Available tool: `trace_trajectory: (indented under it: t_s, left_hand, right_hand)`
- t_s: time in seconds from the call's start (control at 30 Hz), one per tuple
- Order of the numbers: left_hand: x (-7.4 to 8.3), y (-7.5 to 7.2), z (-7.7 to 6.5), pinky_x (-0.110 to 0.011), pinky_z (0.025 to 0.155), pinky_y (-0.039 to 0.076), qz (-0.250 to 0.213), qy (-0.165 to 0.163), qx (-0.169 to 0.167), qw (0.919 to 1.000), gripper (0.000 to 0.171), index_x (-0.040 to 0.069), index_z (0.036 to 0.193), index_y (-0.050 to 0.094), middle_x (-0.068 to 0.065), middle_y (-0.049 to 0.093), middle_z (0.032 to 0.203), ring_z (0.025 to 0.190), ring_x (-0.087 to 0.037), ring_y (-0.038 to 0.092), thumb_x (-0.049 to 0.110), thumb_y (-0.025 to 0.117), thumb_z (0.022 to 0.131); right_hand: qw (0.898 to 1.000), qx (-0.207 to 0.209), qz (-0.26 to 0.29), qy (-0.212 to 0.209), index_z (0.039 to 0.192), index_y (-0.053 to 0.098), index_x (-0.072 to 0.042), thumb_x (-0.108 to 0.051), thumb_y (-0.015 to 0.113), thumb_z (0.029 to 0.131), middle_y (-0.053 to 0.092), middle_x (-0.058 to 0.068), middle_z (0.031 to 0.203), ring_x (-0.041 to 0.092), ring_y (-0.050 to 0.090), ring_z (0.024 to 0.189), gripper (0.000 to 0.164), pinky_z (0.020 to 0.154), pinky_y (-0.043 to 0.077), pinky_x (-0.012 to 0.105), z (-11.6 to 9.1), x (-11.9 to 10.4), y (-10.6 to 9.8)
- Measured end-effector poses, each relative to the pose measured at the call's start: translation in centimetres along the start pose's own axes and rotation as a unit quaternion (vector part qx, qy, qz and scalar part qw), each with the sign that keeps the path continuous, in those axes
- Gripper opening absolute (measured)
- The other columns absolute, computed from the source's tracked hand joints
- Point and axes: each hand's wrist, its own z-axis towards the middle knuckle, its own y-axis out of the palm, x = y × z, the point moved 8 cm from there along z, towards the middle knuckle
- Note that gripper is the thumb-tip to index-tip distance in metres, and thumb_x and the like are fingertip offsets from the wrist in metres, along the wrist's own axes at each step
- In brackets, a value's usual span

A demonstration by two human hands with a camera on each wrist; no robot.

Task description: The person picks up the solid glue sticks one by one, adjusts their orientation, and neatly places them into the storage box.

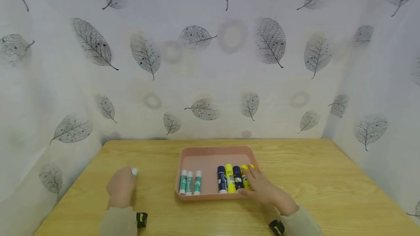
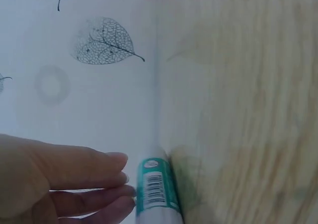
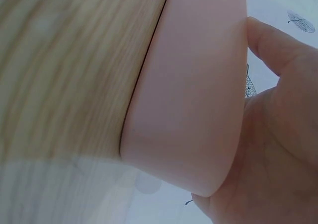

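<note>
A green-and-white glue stick (image 2: 155, 189) lies on the table left of the tray; in the head view only one end of this glue stick (image 1: 135, 172) shows past the hand. My left hand (image 1: 121, 187) is over it, fingers (image 2: 82, 167) nearly straight and their tips close beside the stick; whether they touch it is unclear. My right hand (image 1: 262, 188) rests over the right front corner of the pink tray (image 1: 205, 160), fingertips on a yellow glue stick (image 1: 244, 178). In the right wrist view its thumb touches the tray rim, and the other fingers are mostly hidden.
Three green-and-white glue sticks (image 1: 189, 184) lie at the tray's left. Toward its right lie a dark blue glue stick (image 1: 222, 180), a yellow glue stick (image 1: 230, 178) and another dark blue one (image 1: 237, 177). A leaf-patterned cloth (image 1: 210, 79) surrounds the wooden table (image 1: 311, 170).
</note>
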Motion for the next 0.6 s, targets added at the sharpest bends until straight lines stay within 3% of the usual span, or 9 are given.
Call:
trace_trajectory:
  t_s: [0.13, 0.4, 0.6]
  left_hand:
    - [-0.6, 0.6, 0.2, -0.032, 0.047, 0.040, 0.017, 0.002, -0.017, 0.9997, 0.023, -0.012, 0.089, 0.050, -0.011, 0.047, 0.063, 0.054, -0.022, 0.045, 0.011, 0.049, 0.088]
    - [0.0, 1.6, 0.3, -0.037, 0.051, 0.042, 0.027, 0.020, -0.032, 0.9989, 0.012, -0.009, 0.088, 0.050, -0.015, 0.051, 0.073, 0.061, -0.025, 0.048, -0.001, 0.054, 0.080]
    - [0.7, 1.9, 0.3, -0.042, 0.053, 0.042, 0.021, 0.045, -0.033, 0.9982, 0.008, -0.007, 0.086, 0.051, -0.014, 0.052, 0.074, 0.064, -0.026, 0.049, 0.000, 0.053, 0.081]
  right_hand:
    - [1.000, 0.001, 0.005, -0.001, 0.132, 0.028, 0.008, -0.039, 0.050, 0.087, 0.015, 0.032, 0.137, 0.044, 0.011, 0.126, 0.069, 0.099, 0.009, 0.056, 0.1, 0.0, 0.0]
    - [1.000, 0.005, 0.004, 0.000, 0.132, 0.029, 0.007, -0.041, 0.051, 0.086, 0.017, 0.031, 0.137, 0.044, 0.014, 0.126, 0.070, 0.099, 0.009, 0.056, 0.1, 0.1, 0.1]
    - [1.000, 0.004, -0.001, 0.002, 0.132, 0.029, 0.006, -0.042, 0.050, 0.086, 0.017, 0.030, 0.137, 0.043, 0.014, 0.126, 0.070, 0.099, 0.010, 0.055, 0.1, 0.3, 0.2]
